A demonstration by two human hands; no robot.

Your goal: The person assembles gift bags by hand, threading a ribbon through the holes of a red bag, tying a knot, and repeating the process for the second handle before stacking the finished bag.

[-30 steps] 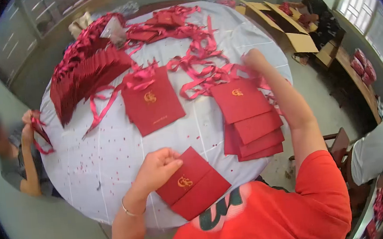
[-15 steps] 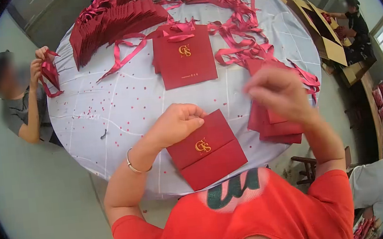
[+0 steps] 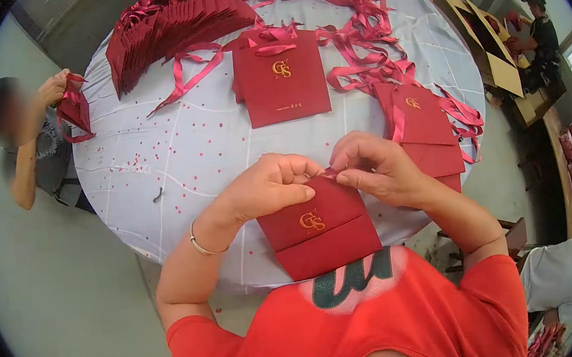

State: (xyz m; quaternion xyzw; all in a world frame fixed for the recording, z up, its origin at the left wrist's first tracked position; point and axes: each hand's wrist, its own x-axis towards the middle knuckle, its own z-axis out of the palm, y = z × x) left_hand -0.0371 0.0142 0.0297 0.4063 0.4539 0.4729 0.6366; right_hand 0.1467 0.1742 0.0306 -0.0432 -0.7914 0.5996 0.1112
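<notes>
A dark red paper bag with a gold logo [image 3: 322,227] lies at the table's near edge, in front of my red shirt. My left hand [image 3: 276,185] is closed on the bag's top edge, thumb on its front. Beside it, my right hand [image 3: 376,169] pinches a bit of pink ribbon [image 3: 329,172] at the same top edge, and the fingertips of both hands nearly meet. Farther up lies another red bag [image 3: 285,84] with ribbon handles. Several overlapping red bags [image 3: 426,122] lie to the right of my right hand.
Stacked red bags [image 3: 180,33] and loose pink ribbons [image 3: 367,51] cover the far side of the round table [image 3: 117,196]. A co-worker [image 3: 35,145] at the left holds a bag. Another person [image 3: 541,33] is beside cardboard boxes [image 3: 497,69] at the right.
My right hand has come down and left from above the right-hand bags to the near bag's top edge, and now pinches ribbon there. My left hand still holds the bag.
</notes>
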